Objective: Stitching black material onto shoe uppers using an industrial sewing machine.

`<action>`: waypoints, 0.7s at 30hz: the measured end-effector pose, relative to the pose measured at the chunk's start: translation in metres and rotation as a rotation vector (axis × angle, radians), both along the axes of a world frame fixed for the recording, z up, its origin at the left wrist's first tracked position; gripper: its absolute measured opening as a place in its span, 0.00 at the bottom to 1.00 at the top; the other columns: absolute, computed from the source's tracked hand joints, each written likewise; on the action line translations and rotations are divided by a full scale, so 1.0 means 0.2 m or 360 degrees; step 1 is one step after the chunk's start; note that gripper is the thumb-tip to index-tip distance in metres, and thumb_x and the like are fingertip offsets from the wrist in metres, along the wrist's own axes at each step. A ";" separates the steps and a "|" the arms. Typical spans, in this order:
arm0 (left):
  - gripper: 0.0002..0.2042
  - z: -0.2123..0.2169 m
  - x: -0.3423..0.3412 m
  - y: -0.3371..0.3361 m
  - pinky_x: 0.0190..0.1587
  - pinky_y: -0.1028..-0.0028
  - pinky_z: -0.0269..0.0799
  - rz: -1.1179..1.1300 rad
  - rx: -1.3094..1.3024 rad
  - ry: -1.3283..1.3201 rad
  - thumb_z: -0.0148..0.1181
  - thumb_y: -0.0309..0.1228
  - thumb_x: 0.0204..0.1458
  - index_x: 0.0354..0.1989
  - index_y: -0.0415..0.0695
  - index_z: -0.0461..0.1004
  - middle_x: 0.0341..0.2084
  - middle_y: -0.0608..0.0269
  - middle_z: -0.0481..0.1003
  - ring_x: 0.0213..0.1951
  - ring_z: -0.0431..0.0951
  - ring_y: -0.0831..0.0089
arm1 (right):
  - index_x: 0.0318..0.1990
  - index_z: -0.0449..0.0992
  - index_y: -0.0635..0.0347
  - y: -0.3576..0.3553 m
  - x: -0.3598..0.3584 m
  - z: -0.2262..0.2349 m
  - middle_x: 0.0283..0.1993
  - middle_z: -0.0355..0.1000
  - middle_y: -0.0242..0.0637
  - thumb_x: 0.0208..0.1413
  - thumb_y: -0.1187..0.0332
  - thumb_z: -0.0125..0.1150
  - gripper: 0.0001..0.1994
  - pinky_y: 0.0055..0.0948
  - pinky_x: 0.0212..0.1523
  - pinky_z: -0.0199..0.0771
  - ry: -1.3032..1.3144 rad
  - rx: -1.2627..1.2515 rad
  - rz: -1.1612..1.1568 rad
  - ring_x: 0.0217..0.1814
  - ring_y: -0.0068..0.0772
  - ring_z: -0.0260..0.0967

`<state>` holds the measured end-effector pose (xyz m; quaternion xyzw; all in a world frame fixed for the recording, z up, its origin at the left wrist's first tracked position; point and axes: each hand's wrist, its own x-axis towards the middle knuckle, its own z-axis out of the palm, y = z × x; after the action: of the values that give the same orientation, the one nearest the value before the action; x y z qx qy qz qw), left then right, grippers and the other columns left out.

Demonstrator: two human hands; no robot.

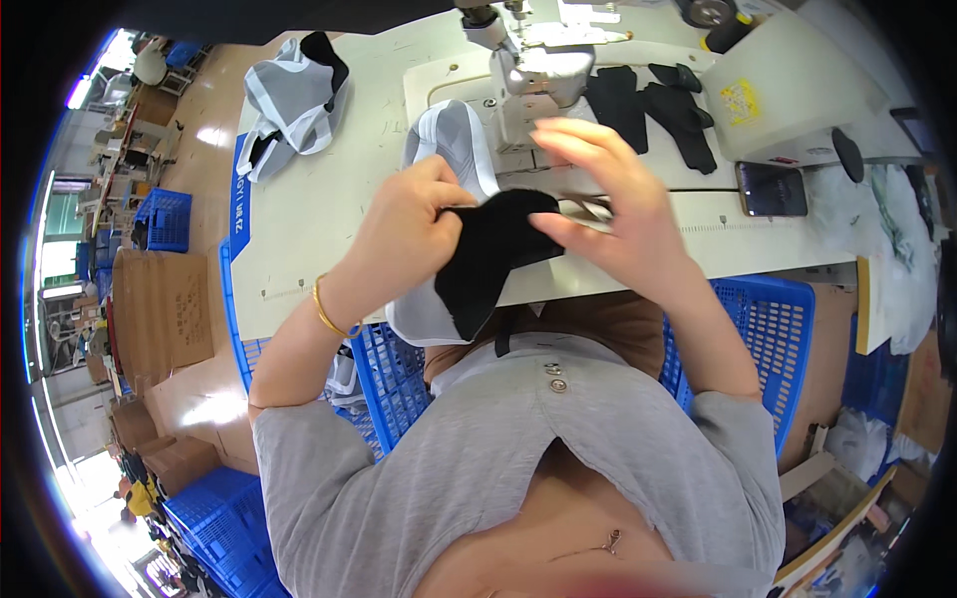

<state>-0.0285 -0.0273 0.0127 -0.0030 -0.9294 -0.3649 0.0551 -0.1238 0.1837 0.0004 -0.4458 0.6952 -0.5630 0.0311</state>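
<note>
Gripping a piece of black cloth [488, 254] at the center of the frame, a person's left hand [414, 214] pinches its upper edge below a sewing machine [543, 85]. The right hand [623, 209] spreads its fingers at the cloth's right side; whether it grasps the blurred object there cannot be told. A phone [772, 189] lies at right.
</note>
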 end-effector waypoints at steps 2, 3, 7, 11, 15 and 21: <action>0.11 -0.01 -0.02 0.07 0.37 0.63 0.72 -0.0076 -0.0069 0.0053 0.50 0.17 0.42 0.31 0.34 0.80 0.32 0.53 0.74 0.32 0.75 0.55 | 0.41 0.76 0.62 -0.09 0.01 -0.08 0.38 0.75 0.39 0.44 0.75 0.69 0.15 0.33 0.39 0.73 0.0345 -0.0100 -0.0227 0.35 0.42 0.73; 0.15 -0.02 -0.02 0.08 0.36 0.68 0.71 -0.0109 -0.0168 0.0033 0.50 0.14 0.38 0.35 0.34 0.78 0.33 0.57 0.75 0.34 0.76 0.61 | 0.41 0.76 0.62 -0.09 -0.01 -0.12 0.38 0.75 0.39 0.44 0.75 0.69 0.15 0.33 0.39 0.73 0.0353 -0.0097 -0.0241 0.35 0.42 0.73; 0.18 -0.10 0.02 0.13 0.40 0.69 0.72 -0.0186 -0.0280 0.0447 0.50 0.14 0.39 0.40 0.35 0.76 0.36 0.55 0.76 0.40 0.77 0.63 | 0.41 0.76 0.63 -0.03 -0.06 -0.21 0.34 0.74 0.39 0.45 0.76 0.68 0.13 0.32 0.39 0.73 0.0223 0.0028 0.0010 0.36 0.43 0.73; 0.16 -0.20 0.05 0.04 0.39 0.64 0.73 -0.0174 0.0097 0.0254 0.51 0.14 0.41 0.41 0.37 0.75 0.33 0.49 0.76 0.35 0.78 0.54 | 0.40 0.77 0.64 -0.01 -0.04 -0.27 0.33 0.75 0.40 0.52 0.74 0.66 0.09 0.28 0.37 0.72 -0.0208 -0.0017 -0.0055 0.34 0.34 0.73; 0.10 -0.20 0.05 0.07 0.35 0.71 0.71 0.0016 0.0165 0.0228 0.52 0.15 0.45 0.35 0.36 0.75 0.26 0.54 0.76 0.29 0.77 0.64 | 0.37 0.77 0.64 -0.04 0.03 -0.40 0.31 0.75 0.31 0.57 0.69 0.64 0.07 0.22 0.37 0.70 -0.0897 -0.0035 -0.0149 0.34 0.16 0.68; 0.06 -0.18 0.01 0.06 0.32 0.80 0.67 0.0278 0.0407 0.0080 0.61 0.27 0.55 0.31 0.35 0.77 0.22 0.69 0.75 0.28 0.70 0.84 | 0.34 0.79 0.63 0.04 -0.36 -0.41 0.33 0.77 0.36 0.54 0.68 0.64 0.07 0.28 0.39 0.73 -0.0183 -0.0096 -0.0431 0.36 0.28 0.74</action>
<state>-0.0274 -0.0152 -0.0226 0.0757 -0.8704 -0.4740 0.1098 -0.1966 0.1911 -0.0816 -0.3157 0.7288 -0.6073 -0.0187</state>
